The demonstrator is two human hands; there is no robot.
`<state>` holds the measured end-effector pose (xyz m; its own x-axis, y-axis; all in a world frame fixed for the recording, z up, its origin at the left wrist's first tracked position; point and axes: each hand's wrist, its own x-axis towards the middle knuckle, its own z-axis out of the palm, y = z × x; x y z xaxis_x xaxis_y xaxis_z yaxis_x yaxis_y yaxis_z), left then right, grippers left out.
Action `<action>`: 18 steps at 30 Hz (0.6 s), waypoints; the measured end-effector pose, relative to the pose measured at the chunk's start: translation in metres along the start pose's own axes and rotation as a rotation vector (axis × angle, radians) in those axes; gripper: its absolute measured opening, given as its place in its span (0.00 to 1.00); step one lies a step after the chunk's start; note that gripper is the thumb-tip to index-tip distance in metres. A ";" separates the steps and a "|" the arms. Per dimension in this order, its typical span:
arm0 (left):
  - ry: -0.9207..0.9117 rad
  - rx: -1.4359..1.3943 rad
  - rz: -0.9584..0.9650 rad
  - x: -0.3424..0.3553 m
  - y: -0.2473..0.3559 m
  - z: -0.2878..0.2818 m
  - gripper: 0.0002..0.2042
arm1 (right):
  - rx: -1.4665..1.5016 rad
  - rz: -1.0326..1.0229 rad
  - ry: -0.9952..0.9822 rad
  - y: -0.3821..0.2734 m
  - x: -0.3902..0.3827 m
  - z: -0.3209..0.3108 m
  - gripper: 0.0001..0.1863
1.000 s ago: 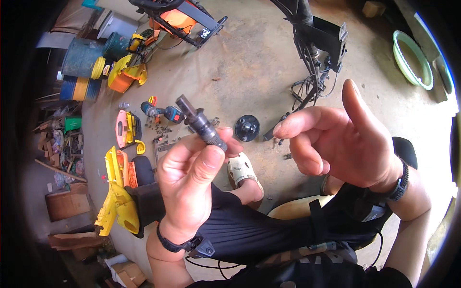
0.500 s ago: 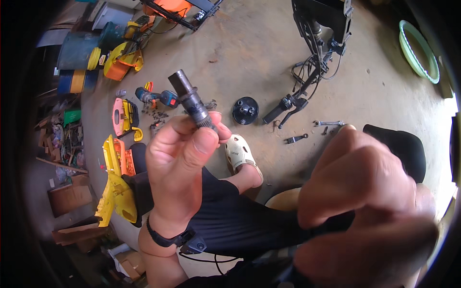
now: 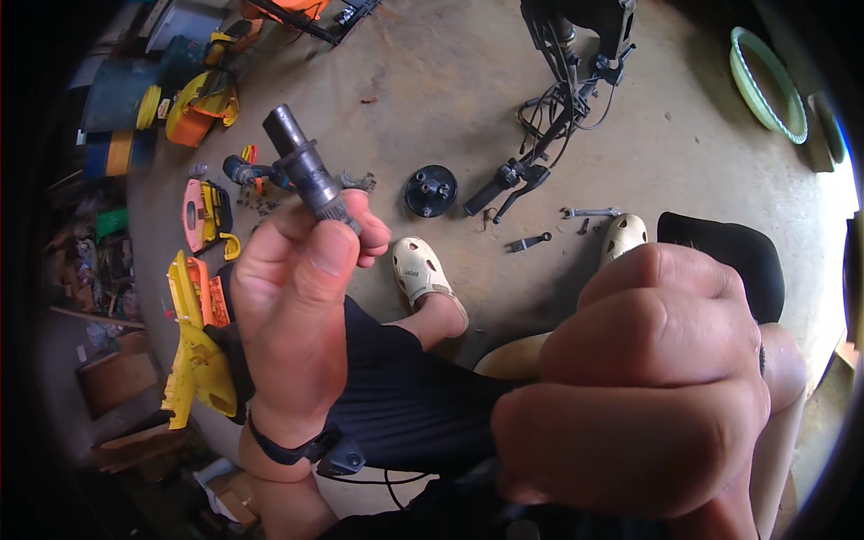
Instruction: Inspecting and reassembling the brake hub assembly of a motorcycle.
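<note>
My left hand (image 3: 301, 279) pinches a dark metal splined shaft (image 3: 304, 166) by its toothed lower end, between thumb and fingers. The shaft tilts up and to the left, with a collar around its middle and a flat-sided tip. Close to the camera, my right hand (image 3: 639, 378) is curled into a fist. Whatever it may hold is hidden by the fingers. On the floor beyond lie a round black drum-like part (image 3: 430, 191), an open-end wrench (image 3: 589, 213) and a small dark lever-like piece (image 3: 529, 242).
A black frame with a handlebar grip (image 3: 490, 193) and brake lever stands ahead. To the left are a blue cordless drill (image 3: 256, 171) and yellow plastic covers (image 3: 200, 369). A pale green basin (image 3: 768, 85) is far right. A black seat-like piece (image 3: 724, 265) lies near my right foot.
The view has shifted, so the floor things sit farther left. My right fist has come up and nearer the camera, showing its folded fingers. My left hand keeps its hold on the shaft.
</note>
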<state>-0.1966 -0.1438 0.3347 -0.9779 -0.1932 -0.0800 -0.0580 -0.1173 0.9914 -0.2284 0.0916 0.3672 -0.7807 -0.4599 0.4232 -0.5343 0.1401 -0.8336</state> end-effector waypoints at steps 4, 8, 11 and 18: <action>0.006 -0.012 -0.006 0.002 0.000 -0.001 0.16 | -0.004 -0.053 0.003 0.006 0.001 -0.002 0.13; -0.011 -0.002 -0.002 0.005 0.000 0.000 0.16 | 0.034 -0.180 0.035 0.024 0.004 0.003 0.12; -0.012 0.005 -0.010 0.005 0.001 0.000 0.16 | 0.049 -0.244 0.043 0.030 0.005 0.004 0.12; -0.056 0.069 -0.024 0.007 0.001 -0.005 0.21 | 0.064 -0.337 0.052 0.038 0.008 0.006 0.11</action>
<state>-0.2024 -0.1497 0.3350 -0.9856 -0.1362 -0.0999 -0.0933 -0.0537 0.9942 -0.2533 0.0879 0.3368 -0.5804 -0.4252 0.6945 -0.7447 -0.0680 -0.6640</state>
